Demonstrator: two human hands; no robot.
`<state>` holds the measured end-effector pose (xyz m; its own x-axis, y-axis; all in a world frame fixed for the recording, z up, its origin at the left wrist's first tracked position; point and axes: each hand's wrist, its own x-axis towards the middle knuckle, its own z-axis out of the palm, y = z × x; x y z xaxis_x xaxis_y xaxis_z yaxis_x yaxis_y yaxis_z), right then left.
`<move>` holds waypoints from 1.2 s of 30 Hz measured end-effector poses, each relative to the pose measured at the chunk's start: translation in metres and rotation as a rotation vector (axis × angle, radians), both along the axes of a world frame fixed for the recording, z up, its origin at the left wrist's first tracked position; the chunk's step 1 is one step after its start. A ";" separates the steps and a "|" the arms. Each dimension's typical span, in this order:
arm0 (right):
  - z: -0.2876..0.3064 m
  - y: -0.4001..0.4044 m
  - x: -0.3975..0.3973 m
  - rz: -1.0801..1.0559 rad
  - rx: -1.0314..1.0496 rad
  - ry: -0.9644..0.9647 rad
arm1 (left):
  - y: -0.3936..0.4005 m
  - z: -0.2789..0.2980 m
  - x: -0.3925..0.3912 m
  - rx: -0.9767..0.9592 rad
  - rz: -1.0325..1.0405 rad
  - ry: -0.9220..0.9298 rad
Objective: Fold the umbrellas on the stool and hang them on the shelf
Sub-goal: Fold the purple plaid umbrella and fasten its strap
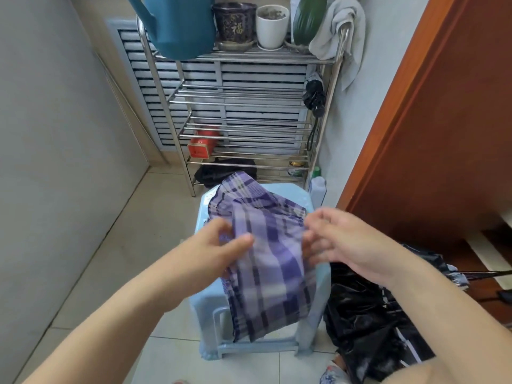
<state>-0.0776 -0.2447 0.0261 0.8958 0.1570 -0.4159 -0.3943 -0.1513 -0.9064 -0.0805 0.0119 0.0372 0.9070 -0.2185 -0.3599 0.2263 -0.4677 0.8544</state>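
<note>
A purple plaid umbrella (pixel 266 261) lies across the light blue plastic stool (pixel 318 300), its loose canopy hanging over the front edge. My left hand (pixel 221 245) holds the fabric's left side, thumb on top. My right hand (pixel 340 239) pinches the canopy's right edge with its fingertips. A folded black umbrella (pixel 314 97) hangs by its strap from the right post of the steel shelf (pixel 243 101). A second black umbrella (pixel 368 322) lies open and crumpled on the floor to the right of the stool.
On top of the shelf stand a teal watering can (pixel 180 26), a dark pot (pixel 235 22), a white pot (pixel 272 26) and a grey towel (pixel 339 31). A red tin (pixel 202 145) sits low on it. A brown wooden door (pixel 432 120) bounds the right.
</note>
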 end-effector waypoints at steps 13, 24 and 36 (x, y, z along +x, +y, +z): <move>-0.002 0.008 0.011 0.075 -0.448 -0.339 | -0.014 0.015 0.005 -0.441 0.246 -0.301; -0.001 0.022 0.007 -0.109 -0.193 -0.528 | -0.016 0.012 0.004 -0.446 0.225 -0.310; 0.007 0.022 -0.007 -0.206 0.042 -0.704 | -0.017 0.017 -0.002 -0.380 0.223 -0.454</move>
<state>-0.0847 -0.2228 0.0326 0.9617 -0.0400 0.2713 0.2665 -0.0968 -0.9590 -0.0829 -0.0049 0.0538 0.9895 -0.0438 0.1375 -0.1412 -0.0957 0.9853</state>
